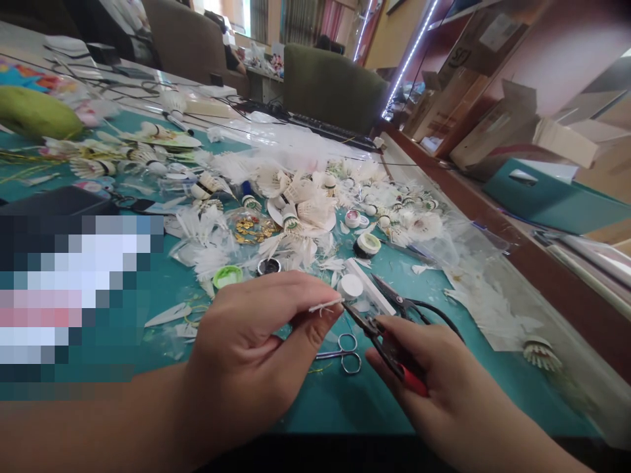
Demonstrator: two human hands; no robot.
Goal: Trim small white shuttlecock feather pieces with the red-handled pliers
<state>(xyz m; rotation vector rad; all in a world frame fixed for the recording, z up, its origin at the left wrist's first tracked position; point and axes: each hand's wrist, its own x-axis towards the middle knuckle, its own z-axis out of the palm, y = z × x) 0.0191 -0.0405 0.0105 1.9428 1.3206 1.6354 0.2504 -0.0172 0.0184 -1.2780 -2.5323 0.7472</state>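
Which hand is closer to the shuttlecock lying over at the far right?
Right. The right hand, gripping red-handled pliers, is nearer, with the shuttlecock off to its right. The left hand, pinching a white feather shaft, is farther, on the right hand's other side.

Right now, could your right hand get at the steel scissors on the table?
Probably yes: the right hand sits close beside the steel scissors, with only teal table surface between them. But its grip is taken up by the red-handled pliers, so those would likely need setting down first.
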